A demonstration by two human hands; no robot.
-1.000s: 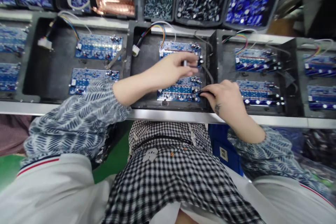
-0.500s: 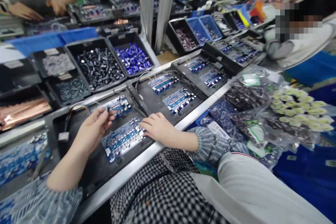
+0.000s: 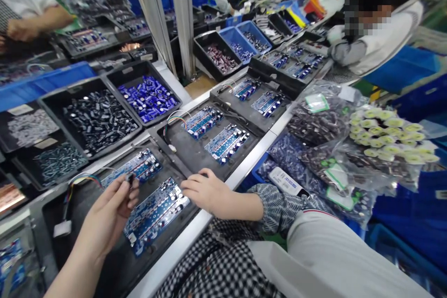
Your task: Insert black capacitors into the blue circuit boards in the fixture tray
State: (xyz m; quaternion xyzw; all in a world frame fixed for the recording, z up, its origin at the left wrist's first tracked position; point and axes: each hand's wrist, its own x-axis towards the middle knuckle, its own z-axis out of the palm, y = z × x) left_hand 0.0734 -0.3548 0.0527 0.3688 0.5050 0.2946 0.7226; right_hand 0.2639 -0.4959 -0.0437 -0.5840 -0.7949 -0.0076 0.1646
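Note:
My left hand (image 3: 113,207) is closed in a pinch on a small black capacitor (image 3: 130,178). It hovers over the gap between two blue circuit boards, the farther board (image 3: 145,163) and the nearer board (image 3: 153,216), both lying in a black tray (image 3: 104,265). At the right end of the nearer board, my right hand (image 3: 207,193) rests with bent fingers, their tips by the board's standing capacitors. Whatever those fingertips may hold is hidden. A white connector (image 3: 62,228) on coloured wires lies in the tray, left of my left hand.
Beyond the tray stand a bin of black capacitors (image 3: 99,118) and a bin of blue capacitors (image 3: 148,98). More trays with boards (image 3: 228,144) continue along the metal rail (image 3: 258,151). Bagged parts (image 3: 321,125) lie to the right. Co-workers sit across and farther along the line.
The view has shifted, so the bins and trays sit farther left. My left hand has drawn slightly nearer with the black capacitor, off the farther board. My right hand stays at the nearer board's end.

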